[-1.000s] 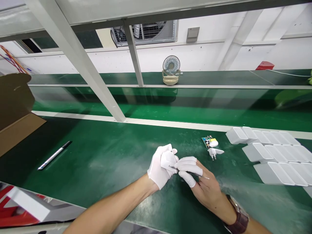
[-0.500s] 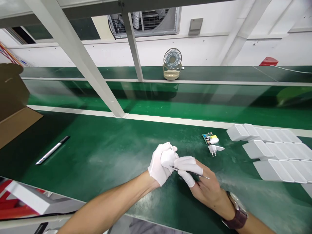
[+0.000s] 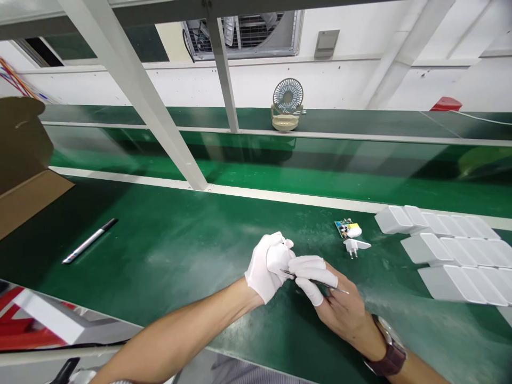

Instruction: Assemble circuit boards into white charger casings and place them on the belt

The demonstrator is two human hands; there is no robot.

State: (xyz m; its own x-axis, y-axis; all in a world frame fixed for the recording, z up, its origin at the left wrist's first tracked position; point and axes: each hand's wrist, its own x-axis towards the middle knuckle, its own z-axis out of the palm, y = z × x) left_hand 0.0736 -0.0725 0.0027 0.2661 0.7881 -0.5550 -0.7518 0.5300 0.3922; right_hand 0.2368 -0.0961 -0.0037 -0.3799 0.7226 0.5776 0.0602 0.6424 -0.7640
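Note:
In a white glove, my left hand (image 3: pixel 259 272) is closed around a small white plastic housing (image 3: pixel 277 258), partly hidden by its fingers. My right hand (image 3: pixel 330 288), with white covers on its fingers, pinches a thin metal tool (image 3: pixel 332 288) that looks like tweezers. The tool's tip touches or nearly touches the lower right side of the housing. Beyond my right hand lie a small circuit board (image 3: pixel 344 228) with a yellow part and a white rounded piece, and a white two-pin plug piece (image 3: pixel 355 247).
Several white plastic housings (image 3: pixel 452 250) stand in rows at the right. A pen (image 3: pixel 90 241) lies at the left, near an open cardboard box (image 3: pixel 28 170). A slanting white post (image 3: pixel 160 117) rises from the bench, and a small fan (image 3: pixel 287 104) stands on the far ledge.
The view has shifted slightly, so the bench things appear a little further right. Both hands keep nearly the same hold, with the tool still at the housing.

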